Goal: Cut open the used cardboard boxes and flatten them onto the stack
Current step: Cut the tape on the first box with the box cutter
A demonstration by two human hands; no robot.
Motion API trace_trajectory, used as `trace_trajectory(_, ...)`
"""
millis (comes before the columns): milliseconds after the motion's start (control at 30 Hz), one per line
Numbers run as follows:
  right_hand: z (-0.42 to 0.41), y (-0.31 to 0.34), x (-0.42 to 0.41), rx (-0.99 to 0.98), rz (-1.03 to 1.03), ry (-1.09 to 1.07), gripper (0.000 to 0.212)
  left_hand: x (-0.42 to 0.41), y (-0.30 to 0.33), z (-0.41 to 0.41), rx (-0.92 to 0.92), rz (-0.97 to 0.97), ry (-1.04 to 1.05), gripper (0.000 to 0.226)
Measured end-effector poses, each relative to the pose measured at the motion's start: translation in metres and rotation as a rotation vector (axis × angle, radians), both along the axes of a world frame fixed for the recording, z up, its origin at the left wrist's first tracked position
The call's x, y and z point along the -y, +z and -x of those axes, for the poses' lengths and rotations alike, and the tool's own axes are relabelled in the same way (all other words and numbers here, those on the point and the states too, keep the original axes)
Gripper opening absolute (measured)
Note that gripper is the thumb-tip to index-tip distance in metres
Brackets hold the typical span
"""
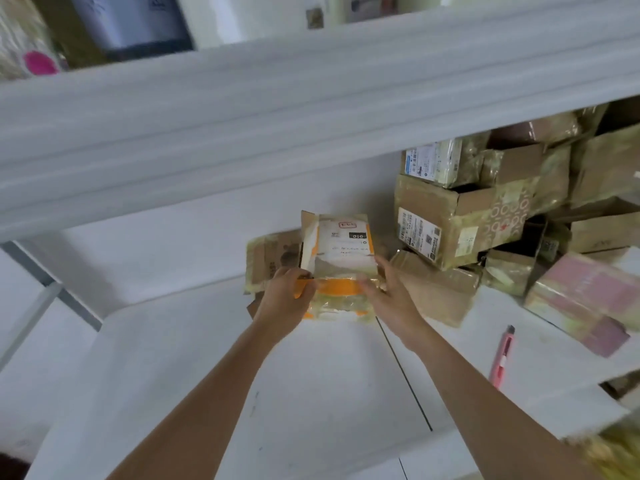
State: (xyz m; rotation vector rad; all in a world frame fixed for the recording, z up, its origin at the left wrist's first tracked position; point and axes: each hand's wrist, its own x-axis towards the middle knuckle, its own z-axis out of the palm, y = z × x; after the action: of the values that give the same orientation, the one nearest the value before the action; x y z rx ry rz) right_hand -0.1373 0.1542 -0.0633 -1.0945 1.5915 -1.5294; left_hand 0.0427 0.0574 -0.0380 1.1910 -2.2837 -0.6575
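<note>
A small cardboard box [341,252] with orange tape and a white label sits at the back of the white table [311,375], on a low stack of flattened cardboard [270,258]. My left hand [284,296] grips its left front edge. My right hand [384,289] holds its right front corner, fingers curled on the taped edge. A pink utility knife [502,356] lies on the table to the right, apart from both hands.
A heap of taped used boxes [460,220] fills the back right of the table. A pinkish flat package [588,299] lies at the right. A white shelf board [277,116] overhangs the work area above.
</note>
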Motion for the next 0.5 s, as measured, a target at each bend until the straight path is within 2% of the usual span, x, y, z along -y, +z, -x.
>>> trace_trajectory(100, -0.015, 0.008, -0.038, 0.141, 0.0, -0.103, 0.025, -0.043, 0.011, -0.007, -0.079, -0.077, 0.032, 0.019)
trace_trajectory(200, -0.023, 0.013, -0.079, 0.096, -0.019, -0.151, 0.024, -0.089, 0.012, -0.015, -0.146, -0.196, 0.031, 0.012)
trace_trajectory(333, -0.021, 0.024, -0.125, -0.279, 0.012, -0.177, 0.04, -0.139, -0.003, -0.025, -0.252, -0.433, -0.03, 0.007)
trace_trajectory(433, -0.024, 0.028, -0.15, -0.687, -0.035, -0.181, 0.043, -0.166, -0.02, -0.027, -0.105, -0.629, -0.131, 0.01)
trace_trajectory(500, -0.03, 0.023, -0.163, -0.909, -0.091, -0.059, 0.041, -0.177, -0.028, -0.025, -0.042, -0.762, -0.073, 0.015)
